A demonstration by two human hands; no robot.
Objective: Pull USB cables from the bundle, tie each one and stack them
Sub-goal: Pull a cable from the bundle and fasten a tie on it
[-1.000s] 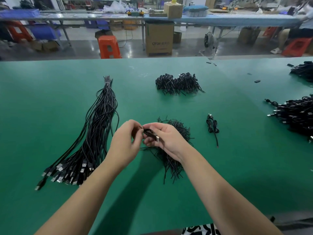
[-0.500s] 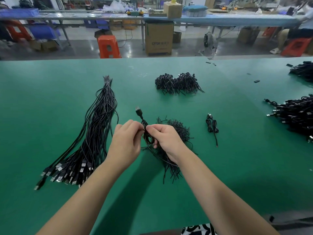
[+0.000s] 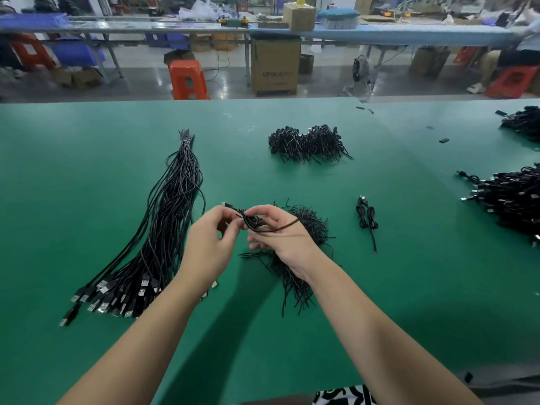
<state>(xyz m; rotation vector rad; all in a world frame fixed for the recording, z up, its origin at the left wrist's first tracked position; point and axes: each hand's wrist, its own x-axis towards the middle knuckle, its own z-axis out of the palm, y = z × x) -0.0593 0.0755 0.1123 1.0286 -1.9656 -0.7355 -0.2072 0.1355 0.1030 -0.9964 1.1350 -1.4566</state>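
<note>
A coiled black USB cable hangs above the green table, held between both hands. My left hand pinches its plug end, and my right hand grips the coil, with a thin twist tie lying across its fingers. The long bundle of straight USB cables lies to the left, plugs toward me. A pile of black twist ties sits under my right hand. One tied cable lies alone to the right.
A heap of tied cables lies farther back at centre. More cable heaps cover the table's right edge. Beyond the table's far edge stand an orange stool and a cardboard box.
The cable, first gathered low between my fingers, was raised with its plug sticking up, and now sits coiled between both hands with a twist tie across my right fingers.
</note>
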